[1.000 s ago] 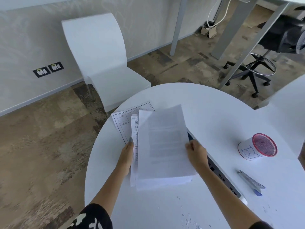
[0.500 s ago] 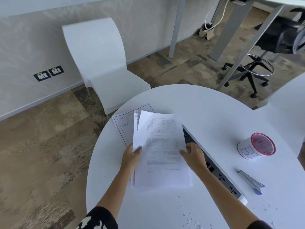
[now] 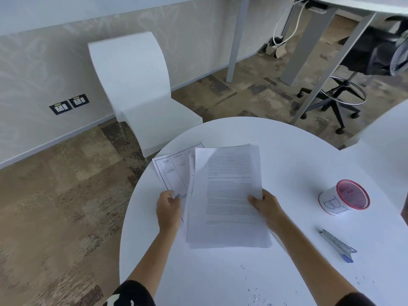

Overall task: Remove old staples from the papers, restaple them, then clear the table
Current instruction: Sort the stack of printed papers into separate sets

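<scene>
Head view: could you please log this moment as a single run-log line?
phase: gathering papers | right hand: grips text stack | left hand: holds table sheet | stapler: untouched on table | loose staples: uncleared

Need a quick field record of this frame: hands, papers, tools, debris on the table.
left hand: grips the form sheet's near edge
right hand: grips the stack's right edge
stack of printed white papers: low over the round white table
ruled form sheet: under the stack, left
red mesh cup with white label: on its side
blue-tipped metal staple remover: right
loose staples: near edge
</scene>
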